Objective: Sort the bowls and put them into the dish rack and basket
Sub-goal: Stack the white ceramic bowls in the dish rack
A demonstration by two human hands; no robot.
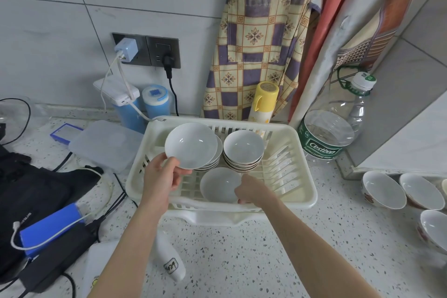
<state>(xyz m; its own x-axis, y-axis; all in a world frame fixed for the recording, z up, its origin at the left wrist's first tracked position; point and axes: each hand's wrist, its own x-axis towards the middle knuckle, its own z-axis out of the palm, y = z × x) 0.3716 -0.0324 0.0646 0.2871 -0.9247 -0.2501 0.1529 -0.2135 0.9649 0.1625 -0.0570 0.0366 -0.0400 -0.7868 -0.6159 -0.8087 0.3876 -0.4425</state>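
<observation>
From the head camera I look down on a cream dish rack (302,176) sitting on the speckled bench (242,249). My left hand (160,176) grasps a shallow white bowl (191,145) by its near rim, thumb on the inner face and the fingers (154,161) curled behind it, holding it tilted above a stack of shallow bowls (212,163) at the back left of the rack. Just beside that stack, to its right, stands a stack of deeper bowls (243,152). My right hand (251,191) reaches into the front of the rack and its fingers close on the near right rim of a single white bowl (217,187) that lies on the slats in front of both stacks.

Well apart, at the right edge of the bench, three patterned bowls (383,191) lie tilted, close to each other. Behind the rack stand a yellow flask (263,101) and a large clear water bottle (331,128), with a checked apron (254,38) hanging on the tiled wall. To the left of the rack lie a clear plastic box lid (104,145), two blue tumblers (154,101), a black bag (31,189) and a blue power bank (50,230) with cables.
</observation>
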